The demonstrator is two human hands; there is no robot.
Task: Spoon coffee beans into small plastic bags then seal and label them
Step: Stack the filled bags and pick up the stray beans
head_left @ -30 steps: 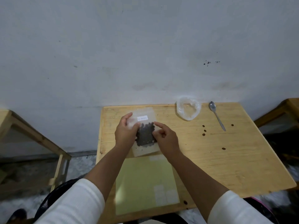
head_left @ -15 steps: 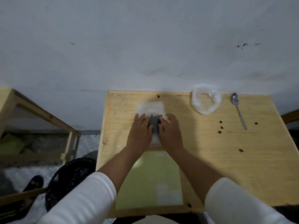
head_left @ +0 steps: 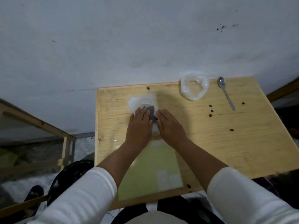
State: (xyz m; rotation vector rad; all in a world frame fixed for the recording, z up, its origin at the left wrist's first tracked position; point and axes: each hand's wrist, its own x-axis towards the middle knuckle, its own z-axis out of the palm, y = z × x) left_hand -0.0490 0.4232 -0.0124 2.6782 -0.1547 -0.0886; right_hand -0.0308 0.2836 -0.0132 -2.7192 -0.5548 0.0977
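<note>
Nearest the camera, two white sleeves [head_left: 80,196] reach forward over the front edge of the wooden table [head_left: 226,143]. Between the forearms lies a pale green label sheet [head_left: 150,167], flat on the wood, with a few white stickers [head_left: 168,180] left near its right front corner. One loose coffee bean [head_left: 188,186] sits just beside that corner.

Further in, both hands press down side by side on the small plastic bag [head_left: 144,101], which lies flat on the table. The left hand [head_left: 140,126] has its fingers straight and laid over the bag's left half; the right hand [head_left: 171,126] lies the same way on the right edge, so neither grip is closed round anything (palms down, fingers flat). Dark coffee beans [head_left: 152,113] show in the gap between the hands, and a white label [head_left: 145,102] sits on the bag just beyond the fingertips.

To the right, scattered beans [head_left: 210,111] dot the wood. At the far edge rest a rolled-down clear bag [head_left: 194,88] and, beside it, a metal spoon [head_left: 225,92].
</note>
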